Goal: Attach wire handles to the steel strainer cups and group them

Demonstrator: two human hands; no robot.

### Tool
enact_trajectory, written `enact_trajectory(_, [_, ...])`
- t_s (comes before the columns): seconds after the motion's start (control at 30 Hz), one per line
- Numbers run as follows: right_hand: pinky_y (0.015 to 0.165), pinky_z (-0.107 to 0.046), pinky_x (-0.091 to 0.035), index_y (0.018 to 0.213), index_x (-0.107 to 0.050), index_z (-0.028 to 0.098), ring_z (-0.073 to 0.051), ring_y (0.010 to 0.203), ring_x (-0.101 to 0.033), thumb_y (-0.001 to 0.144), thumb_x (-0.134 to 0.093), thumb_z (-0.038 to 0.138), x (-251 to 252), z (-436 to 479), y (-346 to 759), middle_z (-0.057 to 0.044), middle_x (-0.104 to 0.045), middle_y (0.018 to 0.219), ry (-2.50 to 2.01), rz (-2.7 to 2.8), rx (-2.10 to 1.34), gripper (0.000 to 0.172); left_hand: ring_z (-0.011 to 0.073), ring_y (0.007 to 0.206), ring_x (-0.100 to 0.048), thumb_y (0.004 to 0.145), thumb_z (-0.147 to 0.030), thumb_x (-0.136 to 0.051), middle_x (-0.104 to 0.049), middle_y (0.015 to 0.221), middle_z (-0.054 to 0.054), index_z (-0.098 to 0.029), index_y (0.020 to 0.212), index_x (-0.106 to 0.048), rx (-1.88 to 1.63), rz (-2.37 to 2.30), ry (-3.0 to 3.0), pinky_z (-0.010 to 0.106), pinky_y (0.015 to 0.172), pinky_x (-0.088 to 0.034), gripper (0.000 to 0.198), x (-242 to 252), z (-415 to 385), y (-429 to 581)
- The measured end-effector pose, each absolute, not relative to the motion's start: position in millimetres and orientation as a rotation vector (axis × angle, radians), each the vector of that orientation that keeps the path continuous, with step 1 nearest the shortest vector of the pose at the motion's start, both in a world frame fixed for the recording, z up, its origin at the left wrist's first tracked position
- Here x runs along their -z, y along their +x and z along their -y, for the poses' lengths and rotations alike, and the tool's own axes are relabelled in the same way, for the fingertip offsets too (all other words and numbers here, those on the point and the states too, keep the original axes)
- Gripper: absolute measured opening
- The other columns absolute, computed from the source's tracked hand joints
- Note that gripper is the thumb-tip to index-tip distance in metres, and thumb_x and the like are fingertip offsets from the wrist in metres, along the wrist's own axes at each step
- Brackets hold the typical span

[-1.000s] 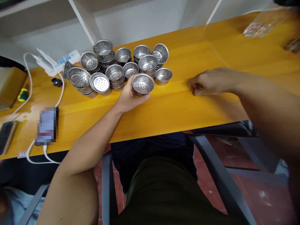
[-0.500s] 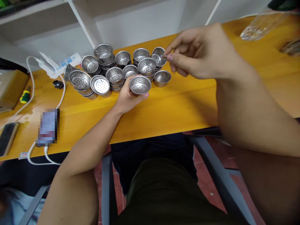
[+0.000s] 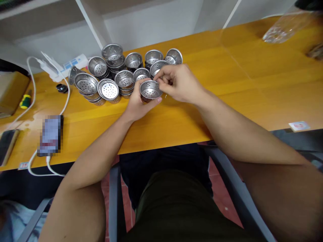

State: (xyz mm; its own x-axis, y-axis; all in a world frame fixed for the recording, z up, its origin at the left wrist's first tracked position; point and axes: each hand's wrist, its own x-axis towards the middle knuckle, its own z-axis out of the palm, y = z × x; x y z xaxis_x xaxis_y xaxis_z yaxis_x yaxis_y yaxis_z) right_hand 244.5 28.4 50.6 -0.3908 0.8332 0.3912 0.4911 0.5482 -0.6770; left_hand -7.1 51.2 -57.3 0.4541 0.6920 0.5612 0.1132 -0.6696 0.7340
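Note:
My left hand (image 3: 138,106) is wrapped round a small perforated metal cup (image 3: 150,90), its open top facing up. At the right rim of that cup is my right hand (image 3: 176,82), thumb and fingers pinched together; a thin wire-like piece shows below them, but what the fingertips hold is too small to make out. Stacks of similar metal cups (image 3: 124,80) stand just behind and to the left of my left hand. One more cup (image 3: 174,57) sits at the back right of the group.
On the left are a phone (image 3: 51,134) with a white cable, a second phone (image 3: 8,146), a power strip (image 3: 75,64), a yellow-green object (image 3: 25,101) and a box (image 3: 12,94). A clear plastic bottle (image 3: 280,30) lies at the back right.
My right hand has come down and left from above the right-hand cups to the rim of the held cup. My left hand has stayed nearly in place round the cup.

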Motion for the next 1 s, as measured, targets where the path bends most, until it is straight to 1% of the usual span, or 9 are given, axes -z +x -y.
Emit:
enact_trajectory(0.1, [0.076, -0.042, -0.059, 0.107, -0.081, 0.028, -0.024, 0.072, -0.058, 0.113, -0.092, 0.054, -43, -31, 241, 0.001, -0.058, 0.072, -0.973, 1.998, -0.626, 0.028, 0.0316, 0.150, -0.080, 0.108, -0.086, -0.087, -0.067, 0.167, 0.012, -0.039, 0.178, -0.039, -1.251, -0.577, 2.136, 0.052, 0.128, -0.070, 0.097, 66, -61, -10])
enact_trajectory(0.23, [0.075, -0.040, -0.054, 0.106, -0.081, 0.028, -0.023, 0.072, -0.056, 0.113, -0.092, 0.040, -42, -31, 239, 0.003, -0.056, 0.071, -0.962, 1.987, -0.612, 0.017, 0.0305, 0.144, -0.083, 0.107, -0.083, -0.090, -0.069, 0.162, 0.012, -0.037, 0.175, -0.041, -1.281, -0.580, 2.179, 0.051, 0.124, -0.072, 0.095, 64, -60, -11])
enact_trajectory(0.4, [0.073, -0.040, -0.049, 0.104, -0.083, 0.029, -0.024, 0.071, -0.056, 0.111, -0.090, 0.036, -45, -28, 239, 0.002, -0.057, 0.071, -1.019, 1.980, -0.617, 0.012, 0.0329, 0.147, -0.081, 0.099, -0.087, -0.096, -0.069, 0.162, 0.011, -0.036, 0.174, -0.041, -1.266, -0.597, 2.242, 0.055, 0.131, -0.068, 0.106, 58, -56, -10])
enact_trajectory(0.53, [0.074, -0.042, -0.054, 0.108, -0.084, 0.030, -0.026, 0.073, -0.060, 0.111, -0.089, 0.035, -43, -22, 231, 0.002, -0.060, 0.073, -1.051, 1.937, -0.618, 0.008, 0.0331, 0.145, -0.082, 0.094, -0.090, -0.099, -0.072, 0.157, 0.011, -0.034, 0.171, -0.044, -1.273, -0.669, 2.230, 0.054, 0.131, -0.067, 0.110, 54, -52, -9])
enact_trajectory(0.63, [0.076, -0.041, -0.059, 0.117, -0.086, 0.030, -0.025, 0.073, -0.063, 0.109, -0.088, 0.031, -38, -19, 221, 0.002, -0.063, 0.074, -1.025, 1.894, -0.636, 0.009, 0.0324, 0.139, -0.085, 0.091, -0.091, -0.100, -0.076, 0.150, 0.010, -0.032, 0.166, -0.051, -1.287, -0.757, 2.189, 0.054, 0.126, -0.070, 0.107, 48, -46, -9])
enact_trajectory(0.77, [0.072, -0.038, -0.058, 0.107, -0.085, 0.027, -0.022, 0.070, -0.061, 0.107, -0.087, 0.027, -37, -20, 219, 0.002, -0.064, 0.073, -0.909, 1.832, -0.726, 0.002, 0.0273, 0.119, -0.087, 0.091, -0.092, -0.099, -0.081, 0.135, 0.006, -0.028, 0.154, -0.064, -1.290, -0.817, 2.136, 0.048, 0.112, -0.074, 0.096, 40, -39, -8])
enact_trajectory(0.83, [0.068, -0.036, -0.056, 0.103, -0.085, 0.026, -0.020, 0.069, -0.061, 0.109, -0.090, 0.034, -43, -23, 227, 0.001, -0.066, 0.074, -0.815, 1.845, -0.854, 0.012, 0.0243, 0.110, -0.086, 0.095, -0.092, -0.096, -0.082, 0.126, 0.005, -0.028, 0.147, -0.071, -1.291, -0.800, 2.097, 0.044, 0.104, -0.074, 0.086, 37, -38, -7])
enact_trajectory(0.9, [0.064, -0.034, -0.056, 0.104, -0.085, 0.025, -0.019, 0.067, -0.062, 0.110, -0.097, 0.048, -50, -27, 239, 0.001, -0.070, 0.077, -0.682, 1.911, -1.042, 0.026, 0.0219, 0.103, -0.085, 0.100, -0.092, -0.091, -0.082, 0.120, 0.004, -0.028, 0.141, -0.076, -1.296, -0.770, 2.041, 0.041, 0.096, -0.074, 0.078, 36, -39, -7])
enact_trajectory(1.0, [0.059, -0.031, -0.056, 0.108, -0.083, 0.024, -0.016, 0.064, -0.062, 0.102, -0.107, 0.069, -56, -32, 254, 0.000, -0.075, 0.083, -0.479, 1.980, -1.280, 0.051, 0.0206, 0.100, -0.083, 0.103, -0.093, -0.087, -0.082, 0.119, 0.004, -0.029, 0.142, -0.077, -1.291, -0.746, 1.975, 0.042, 0.098, -0.074, 0.076, 38, -41, -8])
